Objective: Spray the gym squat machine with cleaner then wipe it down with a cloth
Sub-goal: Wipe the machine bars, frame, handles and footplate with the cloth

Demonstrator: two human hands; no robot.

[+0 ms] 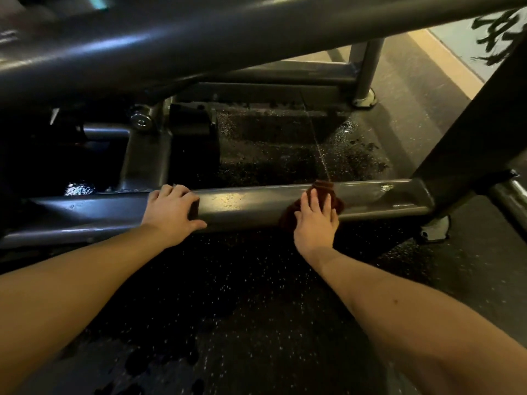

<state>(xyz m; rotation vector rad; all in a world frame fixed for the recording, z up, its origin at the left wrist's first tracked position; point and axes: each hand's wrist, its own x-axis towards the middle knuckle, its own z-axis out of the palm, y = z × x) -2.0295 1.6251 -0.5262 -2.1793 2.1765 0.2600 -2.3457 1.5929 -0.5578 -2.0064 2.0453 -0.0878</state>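
Low frame bar (245, 203) of the squat machine, wet sheen. Left hand (171, 212) grips the bar, fingers curled over its top. Right hand (315, 220), well apart along it, fingers straight, presses a brown cloth (323, 186) flat onto the bar.

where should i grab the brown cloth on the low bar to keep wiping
Probably across the middle of the cloth, where it drapes over the top of the low bar, coming from above on the near side. It laps over the bar's back edge and down its front, so a palm there, as the right hand lies, pins both ends.
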